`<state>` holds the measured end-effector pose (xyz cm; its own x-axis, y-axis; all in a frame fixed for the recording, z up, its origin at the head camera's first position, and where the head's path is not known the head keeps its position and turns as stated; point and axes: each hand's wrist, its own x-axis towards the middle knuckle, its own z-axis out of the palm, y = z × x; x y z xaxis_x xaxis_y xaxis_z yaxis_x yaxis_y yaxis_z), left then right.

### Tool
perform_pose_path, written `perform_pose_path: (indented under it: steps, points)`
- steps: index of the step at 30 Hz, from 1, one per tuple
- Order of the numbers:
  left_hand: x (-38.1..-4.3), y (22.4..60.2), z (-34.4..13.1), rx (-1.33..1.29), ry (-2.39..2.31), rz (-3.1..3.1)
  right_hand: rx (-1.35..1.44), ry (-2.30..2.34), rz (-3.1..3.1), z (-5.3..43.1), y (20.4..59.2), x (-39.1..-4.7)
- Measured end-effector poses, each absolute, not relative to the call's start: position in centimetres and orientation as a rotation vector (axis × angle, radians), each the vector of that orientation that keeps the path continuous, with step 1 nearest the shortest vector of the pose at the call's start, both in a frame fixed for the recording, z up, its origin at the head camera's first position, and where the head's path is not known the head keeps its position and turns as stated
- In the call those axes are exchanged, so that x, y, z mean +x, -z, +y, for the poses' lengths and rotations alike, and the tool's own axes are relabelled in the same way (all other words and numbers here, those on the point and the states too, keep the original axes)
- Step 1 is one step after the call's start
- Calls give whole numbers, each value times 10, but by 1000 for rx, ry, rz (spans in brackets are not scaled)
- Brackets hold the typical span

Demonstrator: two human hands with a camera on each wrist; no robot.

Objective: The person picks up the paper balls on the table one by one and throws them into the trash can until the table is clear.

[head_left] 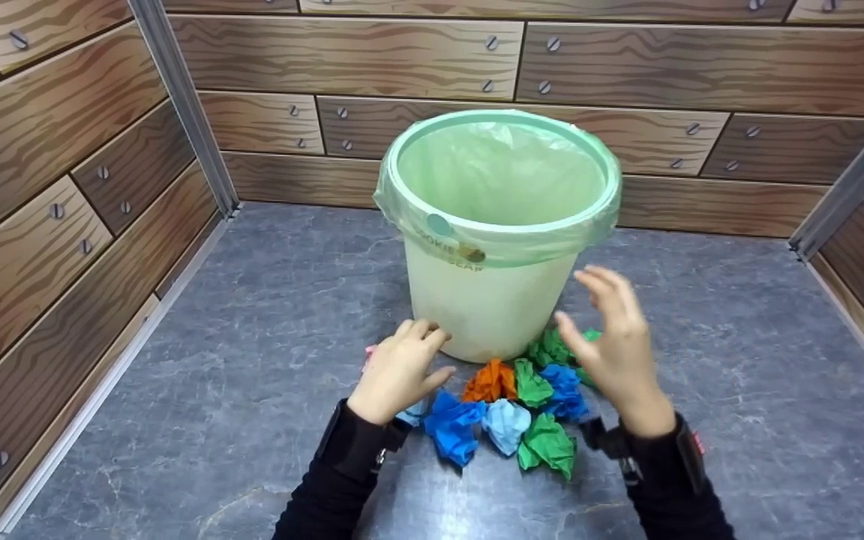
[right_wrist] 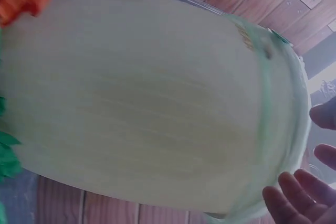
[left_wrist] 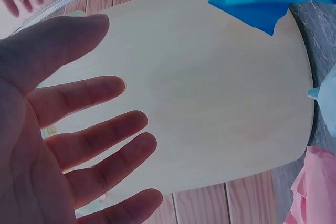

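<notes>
A pale trash bin (head_left: 484,300) stands upright, its green liner bag (head_left: 507,244) folded over the rim. Crumpled paper balls lie at its foot: an orange one (head_left: 489,382), a dark blue one (head_left: 453,426), a light blue one (head_left: 506,426) and a green one (head_left: 548,445), among several others. Above the left part of the pile is my left hand (head_left: 402,369), fingers spread and holding nothing. My right hand (head_left: 618,346) is raised at the bin's right side, thumb apart from the fingers, also holding nothing. In the left wrist view a pink paper ball (left_wrist: 317,187) shows by the bin's base.
Wood-patterned panels (head_left: 357,56) wall in the back and both sides. Metal strips (head_left: 184,97) run up the corners. The grey marbled floor (head_left: 214,375) stretches out on either side of the bin.
</notes>
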<state>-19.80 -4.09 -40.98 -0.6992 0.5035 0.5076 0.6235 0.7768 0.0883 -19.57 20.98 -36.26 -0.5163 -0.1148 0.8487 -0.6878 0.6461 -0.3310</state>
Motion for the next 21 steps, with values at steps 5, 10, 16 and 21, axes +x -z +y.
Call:
perform_pose_path:
  steps: [5, 10, 16, 21]
  points:
    - [-198, 411, -42, -844, 352, -2515, 599, -789, -2171, 210, 386, -194]
    - [-198, 411, -43, -837, 351, -2534, 557, -752, -2326, 210, 403, -193]
    - [-199, 411, -44, -839, 358, -2548, 544, -734, -2366, 211, 411, -194]
    - [-198, 411, -43, -850, 363, -2554, 536, -747, -2368, 212, 410, -194]
